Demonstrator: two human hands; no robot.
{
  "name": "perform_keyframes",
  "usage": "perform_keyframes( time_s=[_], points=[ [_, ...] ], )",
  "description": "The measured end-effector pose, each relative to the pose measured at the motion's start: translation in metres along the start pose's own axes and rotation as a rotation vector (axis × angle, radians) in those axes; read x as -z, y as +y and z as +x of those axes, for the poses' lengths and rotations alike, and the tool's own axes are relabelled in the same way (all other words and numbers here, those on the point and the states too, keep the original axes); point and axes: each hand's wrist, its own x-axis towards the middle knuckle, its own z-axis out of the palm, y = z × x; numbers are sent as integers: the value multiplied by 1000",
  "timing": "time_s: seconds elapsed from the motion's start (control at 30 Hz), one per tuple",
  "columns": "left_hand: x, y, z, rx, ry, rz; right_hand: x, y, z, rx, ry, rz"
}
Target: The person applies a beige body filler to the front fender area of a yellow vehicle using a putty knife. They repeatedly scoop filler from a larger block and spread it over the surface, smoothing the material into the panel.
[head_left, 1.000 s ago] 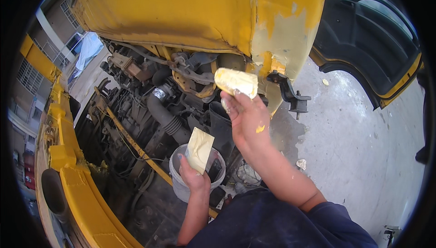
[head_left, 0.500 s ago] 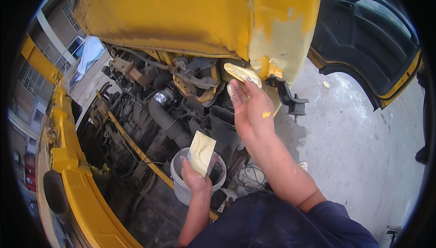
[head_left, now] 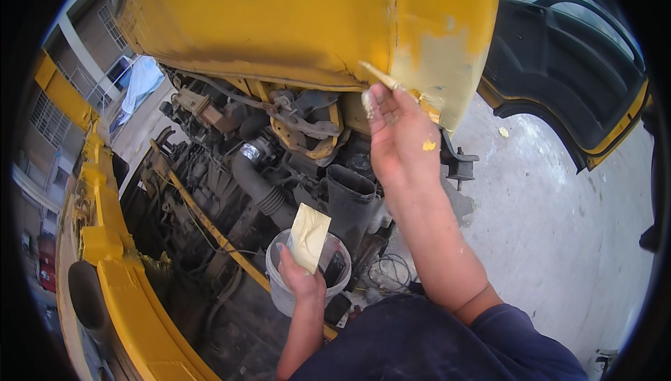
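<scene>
My right hand [head_left: 411, 133] is raised to the lower corner of a yellow truck cab [head_left: 279, 21]. Pinched in its fingers is a thin putty spreader [head_left: 379, 75], seen nearly edge-on against the panel. Cream filler [head_left: 442, 67] coats the corner beside it, and smears of putty mark the fingers and wrist. Lower down, my left hand [head_left: 300, 280] grips a flat rectangular putty board [head_left: 309, 238] covered with cream filler. The board is held over a whitish bucket [head_left: 279, 290] with a dark object inside.
Exposed engine parts and a ribbed dark hose [head_left: 262, 185] lie below the cab. A metal bracket [head_left: 459, 164] juts out right of my forearm. An open black-lined door [head_left: 559, 67] hangs at the right over grey concrete [head_left: 545, 241]. A yellow beam [head_left: 133, 297] runs along the left.
My right hand has moved up slightly, and the spreader has turned from showing its putty-covered face to nearly edge-on at the panel. The left hand with the board has barely moved.
</scene>
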Motion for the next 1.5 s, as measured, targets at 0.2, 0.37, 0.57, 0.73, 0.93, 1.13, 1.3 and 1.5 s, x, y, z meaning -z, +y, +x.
perform_keyframes(
  time_s=[0.2, 0.37, 0.57, 0.73, 0.93, 1.13, 1.3, 1.5],
  points=[
    [-10, 3, -2, 10, 106, -52, -33, -42, -8, 134, -283, -80],
    [-8, -1, -2, 3, 150, -86, 0, -112, -15, 92, -587, -324],
    [-9, -16, 0, 66, 99, -130, -21, -174, -13, 687, -646, -1184],
    [-18, -23, -2, 45, 165, -127, -56, -184, -15, 1320, -1067, -2022],
    [-23, -32, -9, 54, 175, -167, -80, -154, -15, 1789, -1580, -2445],
    [-15, -46, -17, 21, 199, -217, -61, -121, 10, 1579, -1882, -2767],
    [-7, -56, -22, 20, 232, -237, -61, -103, 27, 1476, -2054, -2761],
    [-8, -57, -27, 24, 217, -231, -79, -118, 28, 1241, -2226, -2743]
  ],
)
